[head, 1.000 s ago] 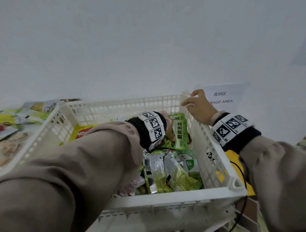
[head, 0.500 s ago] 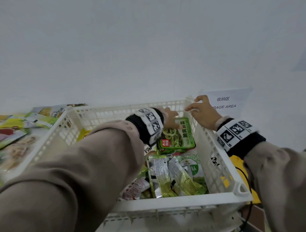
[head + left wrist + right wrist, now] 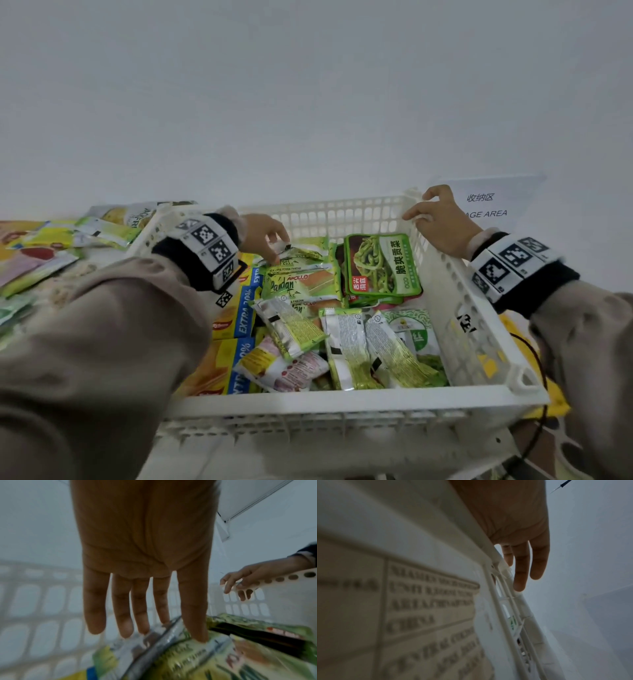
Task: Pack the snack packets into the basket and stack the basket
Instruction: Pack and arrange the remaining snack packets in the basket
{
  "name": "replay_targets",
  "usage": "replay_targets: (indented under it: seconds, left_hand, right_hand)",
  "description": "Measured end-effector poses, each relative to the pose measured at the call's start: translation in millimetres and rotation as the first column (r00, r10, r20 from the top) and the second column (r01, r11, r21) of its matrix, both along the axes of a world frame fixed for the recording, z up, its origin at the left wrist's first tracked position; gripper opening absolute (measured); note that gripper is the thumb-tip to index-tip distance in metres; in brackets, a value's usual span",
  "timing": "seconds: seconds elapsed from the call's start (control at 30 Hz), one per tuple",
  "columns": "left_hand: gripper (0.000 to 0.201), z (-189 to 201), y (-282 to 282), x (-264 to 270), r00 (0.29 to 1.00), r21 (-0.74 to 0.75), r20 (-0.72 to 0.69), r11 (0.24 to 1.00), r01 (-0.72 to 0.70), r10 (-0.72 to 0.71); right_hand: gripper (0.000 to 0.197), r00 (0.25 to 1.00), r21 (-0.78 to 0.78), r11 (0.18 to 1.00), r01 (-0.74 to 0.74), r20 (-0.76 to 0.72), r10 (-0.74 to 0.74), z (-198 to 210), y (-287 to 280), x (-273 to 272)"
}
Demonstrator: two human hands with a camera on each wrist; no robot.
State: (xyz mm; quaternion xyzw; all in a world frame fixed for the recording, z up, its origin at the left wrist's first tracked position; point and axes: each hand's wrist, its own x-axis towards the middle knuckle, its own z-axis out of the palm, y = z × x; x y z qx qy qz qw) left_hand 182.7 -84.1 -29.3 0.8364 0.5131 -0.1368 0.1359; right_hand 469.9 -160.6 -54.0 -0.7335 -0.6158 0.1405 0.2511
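Note:
A white lattice basket point(image 3: 342, 404) holds several snack packets. A green vegetable packet point(image 3: 383, 263) lies flat at its far right, free of both hands. To its left lies a green Pandan cake packet point(image 3: 301, 284). My left hand point(image 3: 269, 240) reaches into the basket, and its straight fingers point(image 3: 195, 628) touch the top edge of that packet point(image 3: 197, 658). My right hand point(image 3: 440, 219) grips the rim at the basket's far right corner, fingers point(image 3: 522, 572) down the outside of the basket wall point(image 3: 505, 601).
Loose snack packets point(image 3: 51, 246) lie on the table left of the basket. A "STORAGE AREA" sign point(image 3: 486, 205) stands behind the right hand. Yellow boxes point(image 3: 233, 325) fill the basket's left side. A black cable point(image 3: 543, 377) and a yellow sheet point(image 3: 558, 407) lie at the right.
My left hand let go of the green vegetable packet, which now lies in the basket, and moved left to the Pandan packet. My right hand stayed on the corner rim.

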Motion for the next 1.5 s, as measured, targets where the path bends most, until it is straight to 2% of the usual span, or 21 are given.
replay_targets:
  seconds: [0.1,0.27,0.43,0.53,0.67,0.73,0.83,0.93,1.0,1.07,1.13,1.17,1.23,1.27,1.33,1.4,1.5]
  left_hand:
    - [0.052,-20,2,1,0.998,0.034,0.055,0.999,-0.032,0.030]
    - [0.045,-25,1,8,0.991,0.129,0.133,0.992,0.013,-0.030]
    - [0.044,-25,3,15,0.995,0.174,0.037,0.981,0.088,-0.096]
    - [0.045,-17,0,16,0.989,0.196,0.137,0.980,0.028,-0.055]
    - [0.057,-5,-1,8,0.934,0.153,0.355,0.984,-0.091,0.031]
    - [0.059,0,-1,7,0.920,0.144,0.390,0.985,-0.095,0.032]
    - [0.054,7,-9,10,0.914,0.066,0.407,0.997,-0.026,-0.003]
    - [0.055,6,-17,18,0.937,0.043,0.345,0.998,0.048,-0.060]
    - [0.054,0,-19,24,0.976,0.065,0.193,0.994,0.090,-0.101]
    - [0.053,-5,-17,25,0.992,0.166,0.036,0.980,0.111,-0.118]
    - [0.052,-2,-17,21,0.989,0.244,0.042,0.961,0.129,-0.143]
    - [0.049,2,-18,18,0.979,0.226,0.086,0.960,0.162,-0.185]
    - [0.048,9,-26,12,0.954,0.039,0.130,0.962,0.268,-0.271]
    - [0.050,12,-33,10,0.949,-0.099,0.088,0.945,0.311,-0.303]
    - [0.057,5,-45,6,0.923,-0.317,-0.085,0.888,0.333,-0.376]
    - [0.064,-10,-53,2,0.872,-0.374,-0.199,0.857,0.354,-0.448]
    - [0.062,-27,-54,-3,0.885,-0.323,-0.156,0.870,0.373,-0.438]
  right_hand:
    - [0.029,0.998,-0.026,1.000,0.005,0.057,-0.004,2,0,-1]
    - [0.029,0.993,-0.053,0.999,0.011,0.114,-0.005,2,1,-1]
    - [0.029,0.993,-0.055,0.998,0.017,0.119,-0.010,3,0,-1]
    - [0.029,0.992,-0.051,0.999,0.018,0.123,-0.012,3,0,-2]
    - [0.029,0.993,-0.042,0.999,0.021,0.117,-0.016,3,0,-2]
    - [0.029,0.993,-0.040,0.999,0.020,0.117,-0.016,3,-1,-2]
    - [0.030,0.993,-0.042,0.999,0.021,0.116,-0.016,4,-1,-3]
    - [0.031,0.993,-0.042,0.999,0.026,0.118,-0.021,5,-3,-4]
    - [0.030,0.993,-0.043,0.999,0.027,0.115,-0.022,5,-3,-4]
    - [0.030,0.994,-0.041,0.999,0.027,0.110,-0.022,5,-3,-4]
    - [0.030,0.994,-0.031,0.999,0.026,0.106,-0.023,4,-3,-4]
    - [0.030,0.994,-0.027,0.999,0.026,0.103,-0.023,4,-3,-4]
    - [0.029,0.995,-0.020,1.000,0.024,0.096,-0.022,3,-3,-4]
    - [0.029,0.996,-0.017,1.000,0.024,0.090,-0.022,3,-3,-4]
    - [0.029,0.996,-0.013,1.000,0.022,0.083,-0.021,3,-3,-4]
    - [0.029,0.997,-0.011,1.000,0.018,0.077,-0.017,3,-2,-3]
    - [0.029,0.997,-0.004,1.000,0.016,0.071,-0.015,2,-2,-3]
